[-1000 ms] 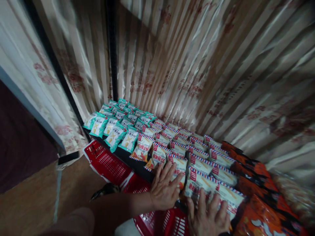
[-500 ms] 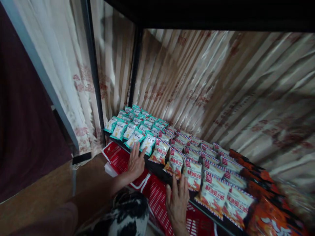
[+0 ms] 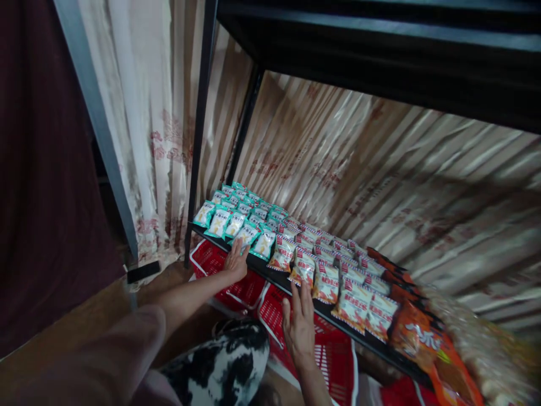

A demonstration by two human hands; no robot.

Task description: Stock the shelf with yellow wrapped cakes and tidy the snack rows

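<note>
My left hand (image 3: 236, 264) is at the shelf's front edge, its fingers stretched out against the lower part of a teal-and-white snack bag (image 3: 247, 232). My right hand (image 3: 300, 324) has its fingers extended and thumb apart. Its fingertips come up to the bottom of a white-and-red snack bag (image 3: 303, 267); whether they touch it I cannot tell. Neither hand grips anything. Teal bags stand in rows at the shelf's left end, beside rows of white-and-red bags (image 3: 353, 301) with striped edges.
Orange snack bags (image 3: 416, 332) and clear bags (image 3: 477, 338) fill the right of the black shelf (image 3: 270, 274). Red baskets (image 3: 333, 352) sit below it. An upper shelf (image 3: 380, 62) hangs overhead. Patterned curtain (image 3: 313, 152) lines the back; a dark flat object (image 3: 143, 272) lies at left.
The view has shifted, showing more of the upper shelf and of the clear bags at right. Both hands remain beside the front row, with fingers extended.
</note>
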